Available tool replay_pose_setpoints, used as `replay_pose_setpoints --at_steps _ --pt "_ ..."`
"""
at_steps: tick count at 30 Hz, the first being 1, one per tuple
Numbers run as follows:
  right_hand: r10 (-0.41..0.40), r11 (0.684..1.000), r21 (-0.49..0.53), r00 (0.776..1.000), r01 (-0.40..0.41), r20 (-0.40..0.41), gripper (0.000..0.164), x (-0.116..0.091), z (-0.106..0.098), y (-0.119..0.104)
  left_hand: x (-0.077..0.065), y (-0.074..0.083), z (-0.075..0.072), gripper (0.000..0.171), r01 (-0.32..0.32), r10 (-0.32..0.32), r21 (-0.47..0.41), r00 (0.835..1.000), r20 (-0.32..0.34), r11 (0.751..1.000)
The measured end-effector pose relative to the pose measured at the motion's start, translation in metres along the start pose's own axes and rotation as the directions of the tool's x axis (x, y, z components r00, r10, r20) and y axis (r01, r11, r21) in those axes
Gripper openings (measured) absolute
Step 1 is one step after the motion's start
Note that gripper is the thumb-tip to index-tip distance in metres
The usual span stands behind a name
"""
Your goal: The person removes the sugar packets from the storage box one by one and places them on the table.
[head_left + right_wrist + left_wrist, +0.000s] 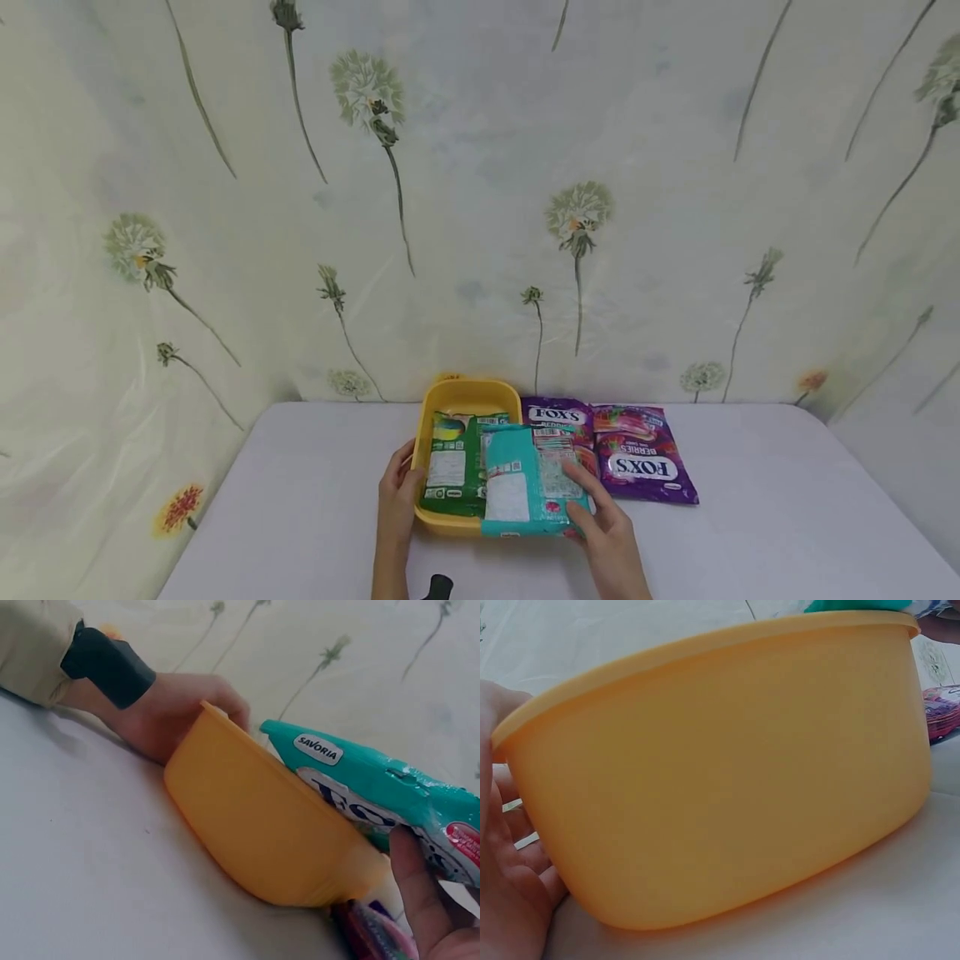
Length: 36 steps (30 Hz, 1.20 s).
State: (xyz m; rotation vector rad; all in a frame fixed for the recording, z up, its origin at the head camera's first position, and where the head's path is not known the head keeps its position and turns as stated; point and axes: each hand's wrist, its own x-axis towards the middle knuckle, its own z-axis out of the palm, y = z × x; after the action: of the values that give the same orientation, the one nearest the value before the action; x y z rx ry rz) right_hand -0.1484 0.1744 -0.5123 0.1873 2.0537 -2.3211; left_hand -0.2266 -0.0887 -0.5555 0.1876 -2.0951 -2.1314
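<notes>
A yellow plastic tub [471,392] stands on the table with a green candy bag [450,468] lying inside. At its left side my left hand [396,500] holds the rim, thumb on top and fingers along the outer wall [727,780]. My right hand [611,537] grips a teal candy bag [513,493] by its right end, thumb on the upper face and fingers beneath. This bag, marked Savoria in the right wrist view, is tilted over the tub's right rim and hides part of the green bag.
Two purple Fox's Berries candy bags lie right of the tub: the nearer one [558,410] is partly covered by the teal bag, the other [643,454] lies beside it. A dandelion-patterned sheet [480,208] rises behind the white table [765,508]. A dark object [440,587] shows at the bottom edge.
</notes>
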Motion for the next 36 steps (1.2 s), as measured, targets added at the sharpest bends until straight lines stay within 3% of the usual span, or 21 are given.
replay_pose_setpoints --at_steps 5,10,27,36 --pt "-0.058 0.998 -0.010 0.998 0.058 -0.010 0.057 -0.005 -0.006 0.007 0.000 -0.001 0.000 0.044 0.011 -0.011 0.008 1.000 -0.008 1.000" --pt "-0.065 0.998 0.014 0.997 0.065 -0.029 0.059 -0.011 -0.013 0.015 0.000 -0.001 0.000 0.045 0.010 -0.010 -0.005 1.000 -0.002 1.000" --pt "0.069 0.998 0.017 0.992 -0.067 -0.101 0.060 -0.017 -0.033 0.023 -0.001 -0.004 -0.001 0.044 0.002 -0.002 0.002 1.000 -0.004 1.000" --pt "0.131 0.990 -0.028 0.974 -0.138 -0.188 0.062 -0.020 -0.041 0.027 0.000 0.000 -0.001 0.042 0.006 -0.005 -0.025 1.000 0.012 1.000"
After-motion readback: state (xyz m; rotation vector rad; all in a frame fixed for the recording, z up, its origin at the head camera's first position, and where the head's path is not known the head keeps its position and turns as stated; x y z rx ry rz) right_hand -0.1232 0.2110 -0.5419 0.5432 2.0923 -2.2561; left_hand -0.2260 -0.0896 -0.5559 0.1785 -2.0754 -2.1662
